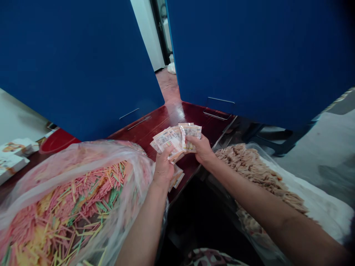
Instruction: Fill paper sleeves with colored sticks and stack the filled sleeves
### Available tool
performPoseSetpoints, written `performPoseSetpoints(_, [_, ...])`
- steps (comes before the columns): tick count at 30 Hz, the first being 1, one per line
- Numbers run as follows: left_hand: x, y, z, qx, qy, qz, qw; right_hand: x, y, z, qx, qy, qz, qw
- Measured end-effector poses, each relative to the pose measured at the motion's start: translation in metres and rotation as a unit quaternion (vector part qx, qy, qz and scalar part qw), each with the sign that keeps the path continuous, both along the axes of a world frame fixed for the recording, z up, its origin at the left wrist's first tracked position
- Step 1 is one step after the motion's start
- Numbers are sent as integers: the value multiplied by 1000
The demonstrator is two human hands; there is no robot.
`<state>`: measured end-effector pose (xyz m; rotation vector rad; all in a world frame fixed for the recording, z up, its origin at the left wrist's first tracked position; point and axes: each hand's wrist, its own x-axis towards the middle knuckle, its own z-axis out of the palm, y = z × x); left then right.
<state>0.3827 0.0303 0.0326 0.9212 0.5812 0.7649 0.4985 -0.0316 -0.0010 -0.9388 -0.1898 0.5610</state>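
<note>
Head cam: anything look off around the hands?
The printed sachet strips fan unevenly between the left hand and right hand. A lower bunch droops below the left hand, askew from the rest. The coloured sticks lie inside the plastic bag, none visibly spilled.

Left hand [163, 168] and right hand [201, 147] hold packet strips [177, 139] above a wooden table [169, 118].

More strips hang just below the left hand. Left of the hands, a plastic bag [69, 177] of sticks [63, 218] lies at the table's near side, with a basin [58, 141] and boxes [13, 157] beyond it. Right of the hands lies a bag of flat pieces [257, 173]. Two partition panels [74, 62] stand behind the table, with a gap between them.
</note>
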Motion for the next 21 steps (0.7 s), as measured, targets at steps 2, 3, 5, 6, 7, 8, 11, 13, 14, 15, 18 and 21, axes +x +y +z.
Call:
performPoseSetpoints(2, [-2, 4, 1, -15, 0, 19, 1000, 6, 2, -4, 18, 27, -25, 999])
performPoseSetpoints(3, [-4, 7, 1, -29, 4, 27, 999, 11, 2, -5, 28, 44, -40, 998])
performPoseSetpoints(5, [-9, 14, 3, -51, 19, 37, 998, 22, 0, -6, 45, 66, -61, 995])
performPoseSetpoints(6, [-12, 17, 4, -54, 28, 36, 997, 27, -3, -5, 50, 71, -60, 994])
performPoseSetpoints(7, [-14, 21, 4, -51, 34, 32, 998, 32, -6, -2, 55, 72, -52, 995])
performPoseSetpoints(8, [-15, 23, 5, -44, 37, 25, 998, 34, -9, 1, 58, 71, -37, 995])
performPoseSetpoints(11, [-8, 24, 4, -25, 46, -11, 999, 28, -16, 14, 60, 60, 25, 996])
performPoseSetpoints(13, [2, 20, 1, -23, 50, -44, 997, 16, -16, 22, 36, 30, 52, 998])
performPoseSetpoints(14, [7, 18, 0, -25, 52, -58, 997, 9, -14, 25, 16, 6, 57, 998])
performPoseSetpoints(15, [12, 16, -2, -28, 52, -69, 996, 3, -12, 27, -6, -20, 56, 998])
performPoseSetpoints(18, [19, 12, -5, -42, 38, -92, 994, -6, -7, 26, -54, -75, 41, 995])
performPoseSetpoints(21, [13, 10, -3, -19, -1, -138, 990, -3, -5, 22, -57, -58, 59, 995])
